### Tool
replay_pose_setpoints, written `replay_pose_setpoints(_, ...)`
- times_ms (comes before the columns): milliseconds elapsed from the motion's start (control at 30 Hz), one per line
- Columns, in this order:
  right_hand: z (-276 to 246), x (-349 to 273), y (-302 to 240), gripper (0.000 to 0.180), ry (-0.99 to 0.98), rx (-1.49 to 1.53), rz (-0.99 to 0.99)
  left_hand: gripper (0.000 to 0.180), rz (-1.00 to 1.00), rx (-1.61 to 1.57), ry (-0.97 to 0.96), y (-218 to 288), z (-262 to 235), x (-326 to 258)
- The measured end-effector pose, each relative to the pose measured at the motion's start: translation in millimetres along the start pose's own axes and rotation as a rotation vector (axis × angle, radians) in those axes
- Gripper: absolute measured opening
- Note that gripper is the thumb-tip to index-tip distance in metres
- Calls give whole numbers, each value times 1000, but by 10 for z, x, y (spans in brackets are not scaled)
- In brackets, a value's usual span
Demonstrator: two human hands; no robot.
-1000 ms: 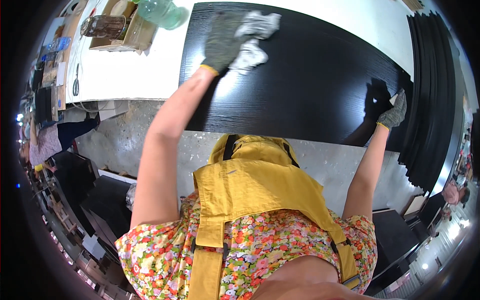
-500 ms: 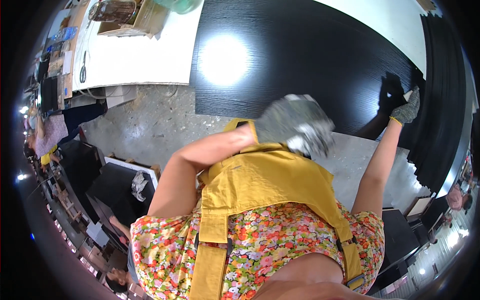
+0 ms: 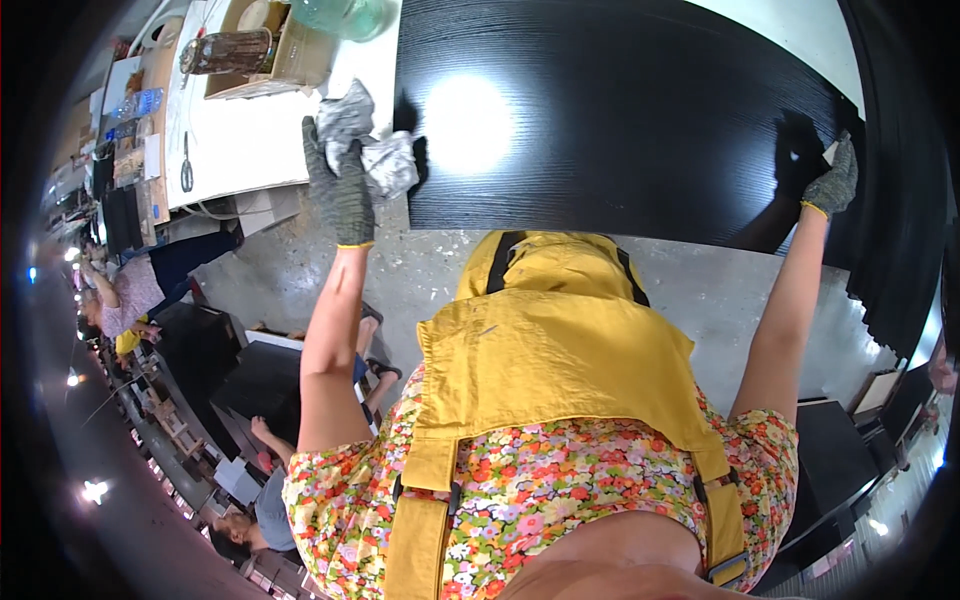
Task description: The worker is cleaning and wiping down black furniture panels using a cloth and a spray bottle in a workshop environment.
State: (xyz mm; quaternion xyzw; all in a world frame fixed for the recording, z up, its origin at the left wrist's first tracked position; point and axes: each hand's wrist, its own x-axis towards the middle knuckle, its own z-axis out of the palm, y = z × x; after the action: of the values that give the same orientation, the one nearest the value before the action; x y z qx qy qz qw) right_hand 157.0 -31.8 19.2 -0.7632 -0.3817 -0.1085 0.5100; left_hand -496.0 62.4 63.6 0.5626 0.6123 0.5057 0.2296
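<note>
A black wood-grain panel lies across the work surface, with bright glare near its left end. My left hand, in a grey-green knit glove, is at the panel's left edge, over the white tabletop. It holds a crumpled grey-white rag, part of which hangs by the panel's edge. At the panel's right end is my gloved right hand, its fingers closed around a small pale piece whose kind I cannot make out. The hand's dark shadow falls on the panel.
Beyond my left hand, a cardboard box stands on the white tabletop, with a brown jar and a green bottle. Scissors lie nearby. Stacked black strips are at the right. Co-workers are at the left.
My left hand has swung from in front of my apron out to the left, carrying the rag to the panel's left edge. My right hand stays at the panel's right end.
</note>
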Motion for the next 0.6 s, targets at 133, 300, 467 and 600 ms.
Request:
replay_pose_setpoints(133, -69, 34, 214, 29, -10, -261, -261, 55, 515, 517, -339, 272, 129, 29)
replay_pose_setpoints(300, 45, 28, -4, 29, -16, 49, 112, 67, 852, 420, -1082, 339, 629, -560)
replay_pose_setpoints(467, -142, 112, 465, 32, -52, -444, -519, 60, 943, 67, -1173, 567, 1191, -554)
replay_pose_setpoints(600, -3, 38, 237, 29, 7, -333, -376, 42, 917, 435, -742, 262, 1419, 423)
